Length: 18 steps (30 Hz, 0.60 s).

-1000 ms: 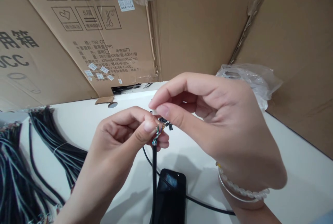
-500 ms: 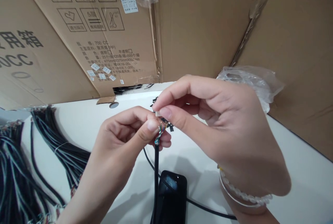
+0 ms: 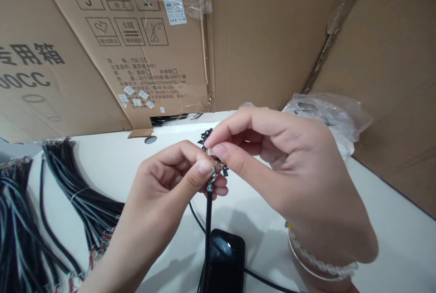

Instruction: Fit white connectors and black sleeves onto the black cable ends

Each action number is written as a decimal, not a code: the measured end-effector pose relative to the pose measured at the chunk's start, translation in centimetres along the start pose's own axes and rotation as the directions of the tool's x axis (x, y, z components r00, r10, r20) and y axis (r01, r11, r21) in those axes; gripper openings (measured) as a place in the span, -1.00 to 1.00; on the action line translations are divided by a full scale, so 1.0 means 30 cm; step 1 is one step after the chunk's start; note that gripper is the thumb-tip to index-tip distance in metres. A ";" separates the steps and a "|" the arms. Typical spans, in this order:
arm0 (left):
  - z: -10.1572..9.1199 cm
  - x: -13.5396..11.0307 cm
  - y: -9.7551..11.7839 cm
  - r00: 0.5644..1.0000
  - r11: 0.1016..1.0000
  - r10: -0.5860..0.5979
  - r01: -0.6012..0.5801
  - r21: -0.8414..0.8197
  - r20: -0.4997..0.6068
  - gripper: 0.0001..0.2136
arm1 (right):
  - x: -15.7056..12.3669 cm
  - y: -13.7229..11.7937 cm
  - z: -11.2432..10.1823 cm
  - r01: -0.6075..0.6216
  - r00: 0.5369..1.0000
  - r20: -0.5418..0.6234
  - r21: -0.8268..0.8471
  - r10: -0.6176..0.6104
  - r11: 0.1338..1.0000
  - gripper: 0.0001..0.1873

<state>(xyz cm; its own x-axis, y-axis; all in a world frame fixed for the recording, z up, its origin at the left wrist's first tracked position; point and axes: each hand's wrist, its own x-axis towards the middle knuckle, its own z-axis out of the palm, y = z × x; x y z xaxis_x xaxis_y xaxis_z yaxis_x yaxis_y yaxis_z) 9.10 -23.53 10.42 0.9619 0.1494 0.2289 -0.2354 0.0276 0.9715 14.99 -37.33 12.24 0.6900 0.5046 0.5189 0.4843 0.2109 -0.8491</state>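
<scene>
My left hand (image 3: 163, 184) pinches a black multi-core cable (image 3: 207, 234) near its end, between thumb and fingers. Thin coloured wires (image 3: 214, 177) fan out from the stripped end just past my left thumb. My right hand (image 3: 289, 168) pinches a small white connector (image 3: 211, 151) between thumb and forefinger, just above those wires. The connector and wires look very close together, but my fingertips hide whether they touch. A white beaded bracelet (image 3: 320, 256) and a thin bangle circle my right wrist.
Bundled black cables (image 3: 81, 202) lie on the white table (image 3: 391, 238) at left, beside a second bundle (image 3: 17, 225). Small black pieces (image 3: 206, 139) lie behind my hands. A black phone-like device (image 3: 226, 261) sits below them. Cardboard sheets (image 3: 272, 34) and a plastic bag (image 3: 329, 118) stand behind.
The whole scene has shifted slightly down and right in view. My right fingertips and the white connector have come a little closer to the coloured wires.
</scene>
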 end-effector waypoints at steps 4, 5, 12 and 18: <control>-0.010 -0.004 -0.007 1.000 1.000 -0.006 0.006 -0.030 0.023 -0.82 | -0.001 0.000 0.001 0.004 1.000 0.011 0.009 -0.005 1.000 -0.87; -0.014 -0.003 -0.010 0.999 0.999 -0.009 0.010 -0.034 0.032 -0.83 | -0.001 0.001 0.000 0.003 1.000 0.015 0.016 -0.004 1.000 -0.87; -0.009 -0.002 -0.023 0.989 0.990 0.104 -0.093 0.102 -0.102 -0.85 | 0.002 0.008 -0.012 0.000 0.999 0.045 0.055 -0.002 0.999 -0.82; 0.019 -0.032 -0.031 0.864 0.779 0.401 -0.147 0.609 -0.304 -0.89 | 0.007 0.006 -0.022 0.058 0.998 0.002 -0.095 -0.058 0.994 -0.85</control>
<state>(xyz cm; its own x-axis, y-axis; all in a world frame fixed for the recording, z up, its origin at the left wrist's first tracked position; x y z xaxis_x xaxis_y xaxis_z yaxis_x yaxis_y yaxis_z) 8.48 -24.27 9.34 0.6948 0.4403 0.5686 -0.2405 -0.6029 0.7607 15.58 -37.75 12.28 0.6599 0.4932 0.5668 0.5723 0.1588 -0.8045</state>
